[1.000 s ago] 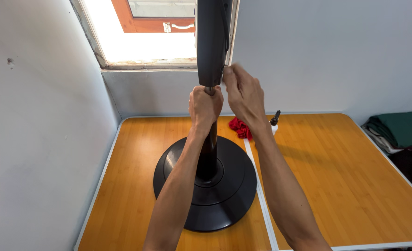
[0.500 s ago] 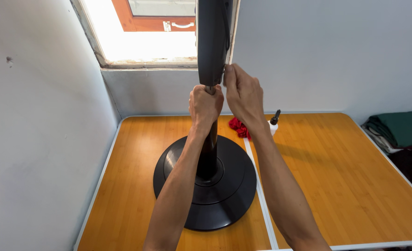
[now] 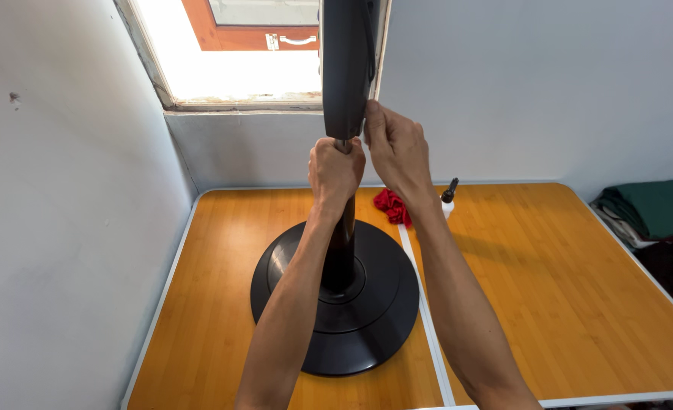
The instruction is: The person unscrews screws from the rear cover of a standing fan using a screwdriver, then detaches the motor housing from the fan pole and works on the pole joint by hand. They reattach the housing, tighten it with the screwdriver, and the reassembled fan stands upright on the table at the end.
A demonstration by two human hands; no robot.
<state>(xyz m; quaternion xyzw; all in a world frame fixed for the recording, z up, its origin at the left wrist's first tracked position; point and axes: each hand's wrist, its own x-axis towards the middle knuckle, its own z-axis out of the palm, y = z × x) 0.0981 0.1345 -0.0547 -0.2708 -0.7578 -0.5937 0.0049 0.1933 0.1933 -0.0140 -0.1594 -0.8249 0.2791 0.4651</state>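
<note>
While the left hand (image 3: 336,168) is wrapped in a closed grip around the black upright pole (image 3: 342,250) of a fan stand, the right hand (image 3: 397,148) sits just beside it and slightly higher, its fingers curled around the lower end of the wider black upper column (image 3: 345,61). That column rises straight above both grips and out of the top of the view. The narrower pole runs down below the left grip to the round black base (image 3: 336,304), which stands on the orange wooden tabletop (image 3: 564,288). Both forearms reach up from the lower edge of the view, passing over the base.

Beyond the right grip and lower, on the tabletop, lies a crumpled red cloth (image 3: 392,206), with a small white bottle with a black cap (image 3: 448,197) just right of it. A white seam (image 3: 427,334) runs along the tabletop below the right forearm. Well off to the right of both grips, folded dark green fabric (image 3: 655,206) rests at the tabletop's edge. Behind the grips a bright window (image 3: 237,53) is set in the pale wall.
</note>
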